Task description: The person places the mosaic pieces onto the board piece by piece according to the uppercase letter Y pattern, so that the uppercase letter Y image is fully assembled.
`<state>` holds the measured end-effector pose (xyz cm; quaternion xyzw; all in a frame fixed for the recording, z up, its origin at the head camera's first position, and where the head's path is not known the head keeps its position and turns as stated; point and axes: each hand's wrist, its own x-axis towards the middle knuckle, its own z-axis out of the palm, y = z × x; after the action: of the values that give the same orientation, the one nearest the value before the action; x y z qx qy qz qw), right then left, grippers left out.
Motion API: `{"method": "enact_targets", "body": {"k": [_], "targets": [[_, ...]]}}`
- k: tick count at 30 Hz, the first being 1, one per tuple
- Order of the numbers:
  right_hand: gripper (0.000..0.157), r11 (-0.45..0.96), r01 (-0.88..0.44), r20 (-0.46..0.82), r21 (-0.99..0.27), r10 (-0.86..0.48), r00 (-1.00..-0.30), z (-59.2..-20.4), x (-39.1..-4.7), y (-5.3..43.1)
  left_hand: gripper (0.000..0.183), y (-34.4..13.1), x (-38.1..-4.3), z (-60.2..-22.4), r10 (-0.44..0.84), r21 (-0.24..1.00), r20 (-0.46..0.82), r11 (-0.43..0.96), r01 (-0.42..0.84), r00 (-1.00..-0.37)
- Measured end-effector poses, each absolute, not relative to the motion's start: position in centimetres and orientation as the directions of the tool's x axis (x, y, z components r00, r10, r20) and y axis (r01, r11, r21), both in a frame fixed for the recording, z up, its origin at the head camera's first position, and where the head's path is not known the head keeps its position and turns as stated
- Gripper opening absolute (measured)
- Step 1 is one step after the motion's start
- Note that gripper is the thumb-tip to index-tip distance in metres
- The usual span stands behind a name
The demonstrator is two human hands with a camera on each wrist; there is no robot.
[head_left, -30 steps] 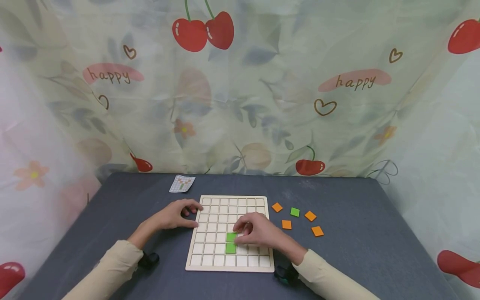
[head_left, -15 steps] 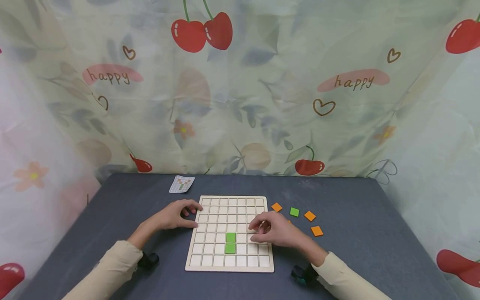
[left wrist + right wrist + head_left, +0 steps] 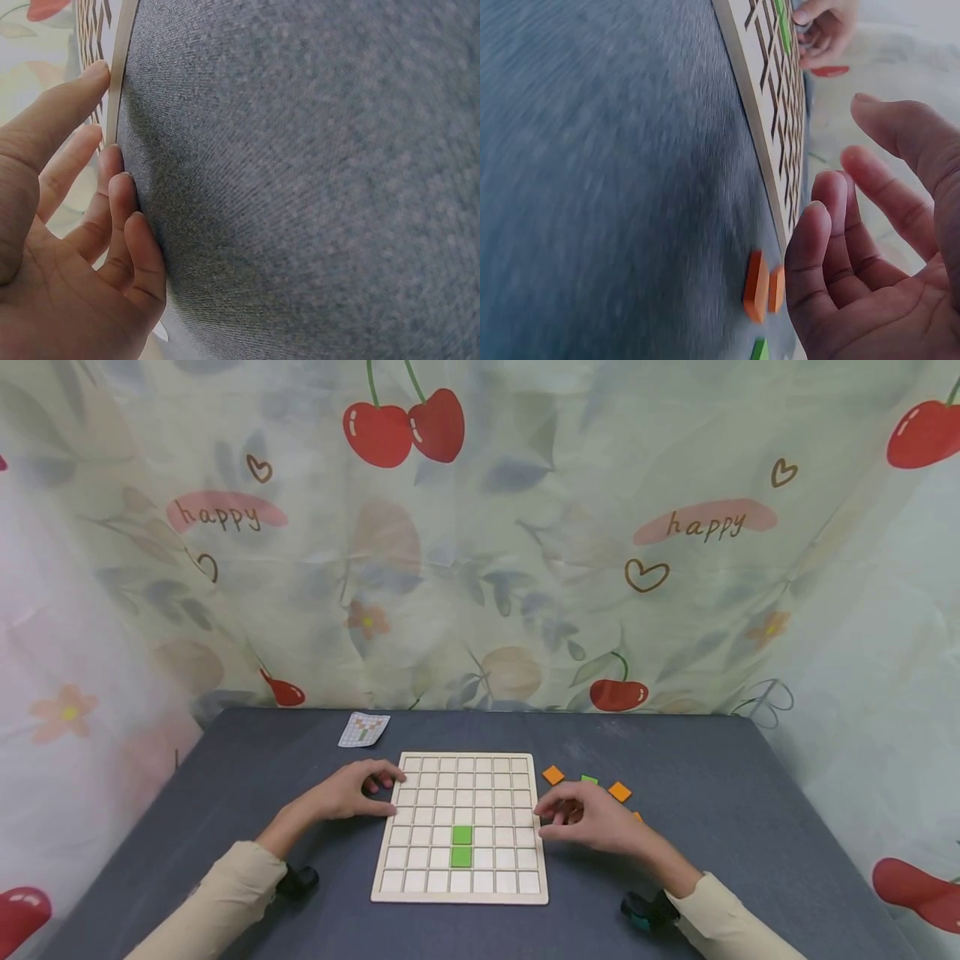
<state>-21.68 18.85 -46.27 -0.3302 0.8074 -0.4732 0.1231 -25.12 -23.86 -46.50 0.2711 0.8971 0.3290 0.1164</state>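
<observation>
A pale wooden grid board (image 3: pixel 459 900) lies on the table, with two green square tiles (image 3: pixel 462 836) in neighbouring cells of one column. At its left edge, my left hand (image 3: pixel 348 789) rests its thumb and fingertips on the rim, as the left wrist view also shows. My right hand (image 3: pixel 592 814) hovers by the board's right edge, fingers relaxed and parted, holding nothing. Beyond it lie loose orange tiles (image 3: pixel 553 774) and a green tile (image 3: pixel 590 779), partly covered by the hand. Two orange tiles (image 3: pixel 756 286) show below the fingers in the right wrist view.
A small card (image 3: pixel 364 729) printed with a coloured grid pattern lies behind the board, to the left. The dark cloth-covered table (image 3: pixel 262 752) ends at a hanging printed curtain (image 3: pixel 480 568). Another orange tile (image 3: pixel 637 817) peeks out past the right hand.
My right hand has drawn away from the green tiles, moving right across the board to its edge and overlapping the loose tiles. The left hand has stayed put.
</observation>
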Motion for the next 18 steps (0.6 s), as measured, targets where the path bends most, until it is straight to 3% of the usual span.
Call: {"method": "enact_targets", "body": {"k": [18], "targets": [[0.03, 0.399, -0.407, 0.123, -0.822, -0.573, -0.81, -45.6, -22.8, 24.3, 0.045, -23.8, -25.0, -46.3, 0.566, 0.663, -0.036, 0.63, 0.404, -0.824]]}}
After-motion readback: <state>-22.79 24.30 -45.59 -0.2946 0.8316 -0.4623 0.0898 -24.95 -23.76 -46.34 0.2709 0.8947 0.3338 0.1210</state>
